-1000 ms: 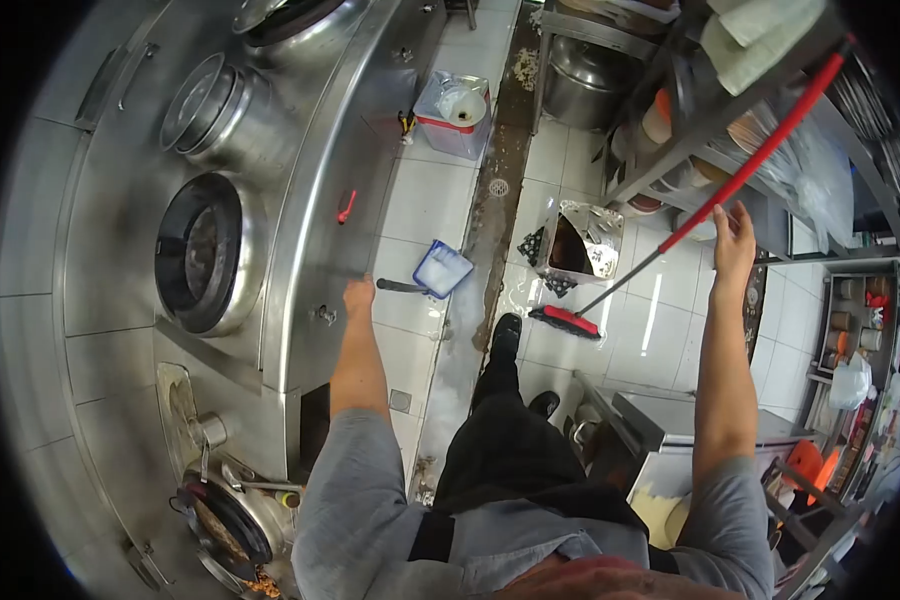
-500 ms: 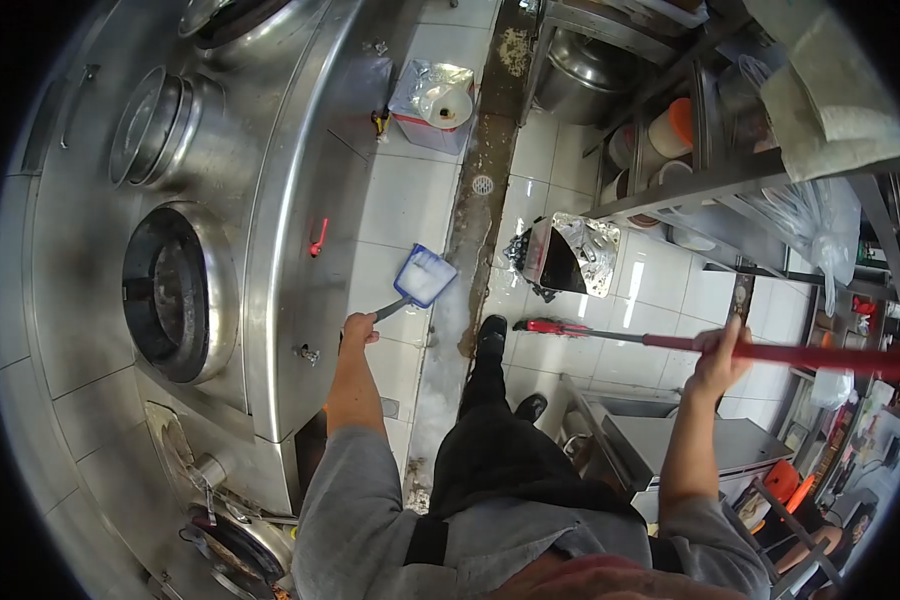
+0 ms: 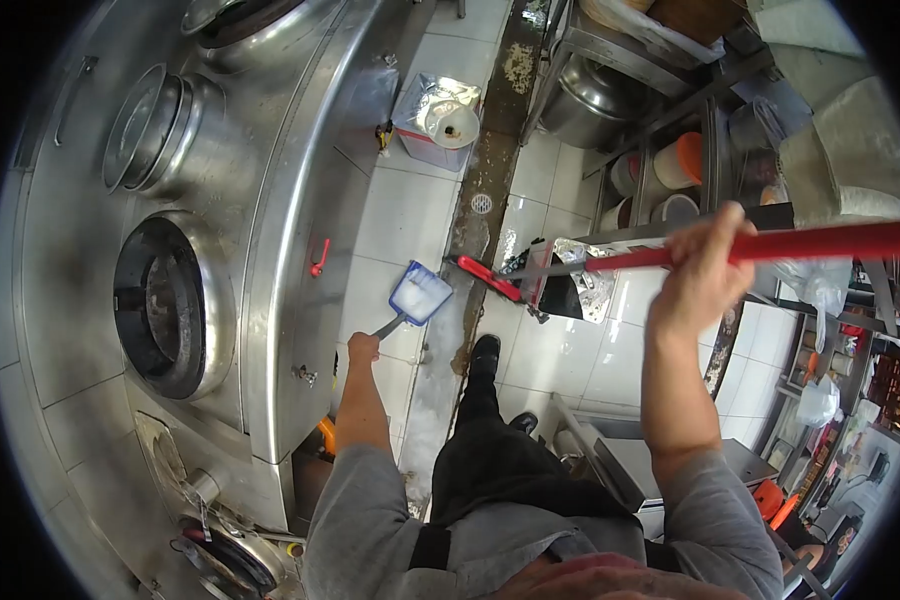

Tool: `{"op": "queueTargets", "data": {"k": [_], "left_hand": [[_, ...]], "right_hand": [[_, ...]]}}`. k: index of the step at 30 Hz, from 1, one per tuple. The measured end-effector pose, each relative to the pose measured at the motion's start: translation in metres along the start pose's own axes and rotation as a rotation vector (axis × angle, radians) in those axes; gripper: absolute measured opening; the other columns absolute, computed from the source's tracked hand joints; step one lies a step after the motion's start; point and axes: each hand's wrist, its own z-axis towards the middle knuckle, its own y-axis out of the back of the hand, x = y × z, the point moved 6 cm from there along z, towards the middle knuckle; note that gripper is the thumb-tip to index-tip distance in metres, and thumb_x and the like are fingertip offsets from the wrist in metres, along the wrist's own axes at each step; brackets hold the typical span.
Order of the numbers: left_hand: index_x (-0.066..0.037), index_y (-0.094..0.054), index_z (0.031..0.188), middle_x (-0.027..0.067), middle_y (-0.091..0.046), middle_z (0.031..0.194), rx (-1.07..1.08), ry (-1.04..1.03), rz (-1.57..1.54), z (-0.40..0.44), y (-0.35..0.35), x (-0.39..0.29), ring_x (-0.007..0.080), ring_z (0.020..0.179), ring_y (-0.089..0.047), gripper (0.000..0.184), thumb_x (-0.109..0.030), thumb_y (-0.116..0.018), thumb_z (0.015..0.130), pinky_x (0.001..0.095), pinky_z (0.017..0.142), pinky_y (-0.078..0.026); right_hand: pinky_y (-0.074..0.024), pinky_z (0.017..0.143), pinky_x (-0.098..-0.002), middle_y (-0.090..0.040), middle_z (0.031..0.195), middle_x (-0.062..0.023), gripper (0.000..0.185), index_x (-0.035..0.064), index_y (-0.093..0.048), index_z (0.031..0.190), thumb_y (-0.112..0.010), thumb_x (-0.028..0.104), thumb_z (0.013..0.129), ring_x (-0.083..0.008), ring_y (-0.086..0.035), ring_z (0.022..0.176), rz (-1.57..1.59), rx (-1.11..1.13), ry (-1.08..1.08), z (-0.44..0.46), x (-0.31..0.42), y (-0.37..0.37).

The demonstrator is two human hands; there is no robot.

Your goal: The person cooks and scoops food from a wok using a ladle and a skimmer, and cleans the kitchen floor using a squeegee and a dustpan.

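My left hand [image 3: 364, 348] is closed round the dark handle of a blue dustpan [image 3: 420, 293], whose pan holds something whitish near the floor. The red pole of a broom [image 3: 810, 243] runs from the right edge through my right hand [image 3: 703, 268], which is blurred but wrapped round it. At the pole's far end, the red broom head [image 3: 489, 278] is over the wet floor strip, to the right of the dustpan. Just beyond my feet stands an open metal tin [image 3: 580, 283] with dark contents, partly behind the pole.
A steel cooking range [image 3: 280, 250] with a wok [image 3: 165, 305] and stacked pots [image 3: 160, 130] lines the left. Ahead are a foil-topped tin [image 3: 440, 120] and a floor drain [image 3: 482, 204]. Shelves [image 3: 710, 130] with tubs, and a large pot [image 3: 595, 100], stand at the right.
My left hand took hold of the dustpan handle. My right hand closed on the broom pole, and the broom head moved left and farther forward, closer to the dustpan.
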Motion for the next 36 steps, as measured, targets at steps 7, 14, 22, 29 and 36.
{"op": "queueTargets", "data": {"k": [7,14,22,29,36], "left_hand": [[0.01,-0.055,0.071,0.0216,-0.057,0.06,0.135,0.061,-0.026,0.038,-0.019,0.022,0.0265,0.048,-0.061,0.016,-0.004,-0.048,0.073,0.0333,0.04,-0.051],[0.008,-0.048,0.087,0.0221,-0.057,0.076,0.434,0.354,-0.27,0.026,-0.018,0.022,0.033,0.064,-0.064,0.018,-0.004,-0.049,0.074,0.0365,0.045,-0.053],[-0.001,-0.043,0.076,0.0121,-0.049,0.065,0.6,0.505,-0.52,0.045,-0.058,0.039,0.0204,0.053,-0.057,0.016,0.0,-0.058,0.071,0.0273,0.037,-0.048],[0.0,-0.046,0.071,0.0076,-0.048,0.059,0.65,0.548,-0.744,0.006,-0.061,0.044,0.0122,0.044,-0.046,0.009,0.001,-0.055,0.073,0.0192,0.034,-0.037],[0.002,-0.05,0.071,0.008,-0.051,0.06,0.648,0.25,-0.555,-0.087,0.0,0.001,0.011,0.046,-0.047,0.006,-0.001,-0.054,0.074,0.0205,0.037,-0.037]], "right_hand": [[-0.0423,0.047,-0.0259,-0.052,0.054,-0.0027,0.031,0.0047,-0.05,0.075,-0.064,0.031,0.083,-0.0116,-0.053,0.047,-0.302,-0.101,-0.05,0.076,-0.115,-0.034],[-0.0441,0.08,-0.0432,-0.062,0.09,-0.0239,0.048,-0.0016,-0.053,0.098,-0.068,0.037,0.074,-0.0396,-0.058,0.09,-1.112,0.113,0.076,0.189,-0.184,-0.03],[-0.0473,0.07,-0.032,-0.066,0.084,-0.0153,0.046,-0.0005,-0.058,0.108,-0.063,0.034,0.079,-0.0237,-0.064,0.074,-0.875,0.567,-0.275,0.08,-0.211,0.047],[-0.0482,0.068,-0.0388,-0.062,0.074,-0.0189,0.028,0.0021,-0.063,0.095,-0.063,0.025,0.078,-0.0337,-0.061,0.072,-1.188,1.013,-0.597,-0.148,-0.211,0.217],[-0.0486,0.07,-0.0385,-0.063,0.077,-0.018,0.027,0.0022,-0.063,0.096,-0.064,0.021,0.077,-0.033,-0.062,0.076,-1.149,0.869,-0.733,-0.193,-0.138,0.299]]}}
